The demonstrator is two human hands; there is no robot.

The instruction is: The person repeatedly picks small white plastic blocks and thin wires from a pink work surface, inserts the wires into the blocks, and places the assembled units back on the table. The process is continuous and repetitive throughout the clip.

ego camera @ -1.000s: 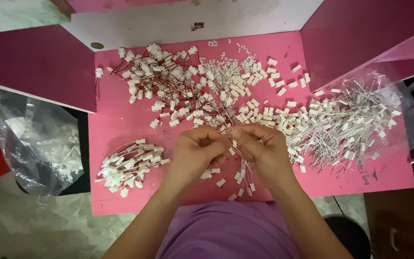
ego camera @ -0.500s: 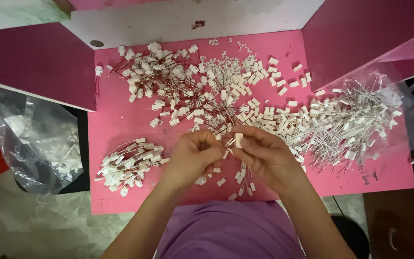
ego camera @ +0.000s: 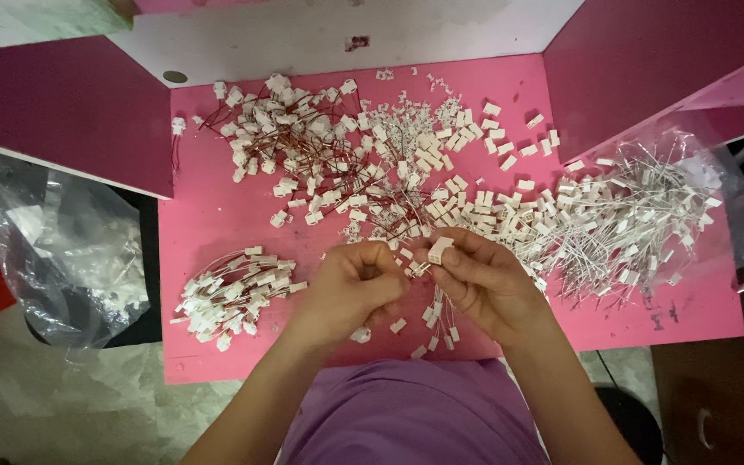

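Head view: heaps of white connectors (ego camera: 406, 164) and a wired bundle (ego camera: 230, 293) surround the white plug (ego camera: 439, 250) pinched by the right hand (ego camera: 484, 284), left hand (ego camera: 350, 288) curled around its wires.

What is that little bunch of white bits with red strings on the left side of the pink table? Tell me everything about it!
The small bundle of white plastic connectors on thin red wires lies flat on the pink table, near its left front corner. The wires run roughly side by side, with blocky white plugs at their ends, fanned out loosely. It sits apart from the big scattered heap further back. Nothing touches it; the left hand is just to its right.
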